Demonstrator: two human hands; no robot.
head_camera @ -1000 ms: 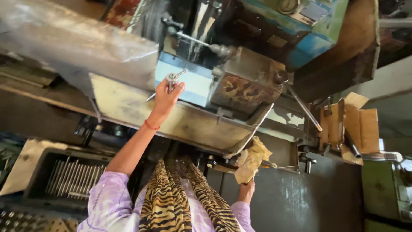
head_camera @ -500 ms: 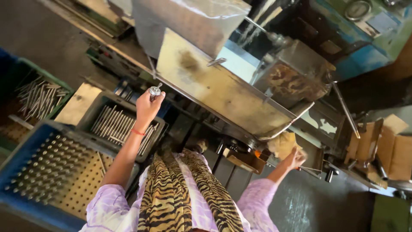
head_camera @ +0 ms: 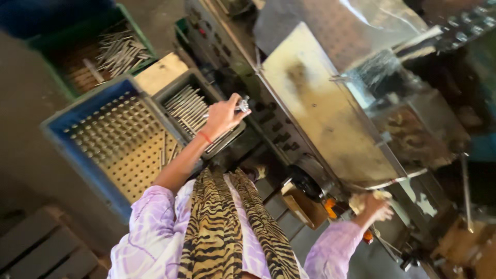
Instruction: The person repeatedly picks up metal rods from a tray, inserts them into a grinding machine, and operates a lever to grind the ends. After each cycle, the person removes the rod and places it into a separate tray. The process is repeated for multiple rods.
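Two hands busy. Left hand [head_camera: 221, 116] pinching small metal part [head_camera: 243, 105] above grey tray of rods [head_camera: 192, 106], ready for setting down. Right hand [head_camera: 373, 204] clenched around crumpled rag [head_camera: 360, 202] beside machine's steel guard [head_camera: 320, 108].

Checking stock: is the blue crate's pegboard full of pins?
Partly full. The blue crate has pins standing in its upper rows; lower holes are bare.
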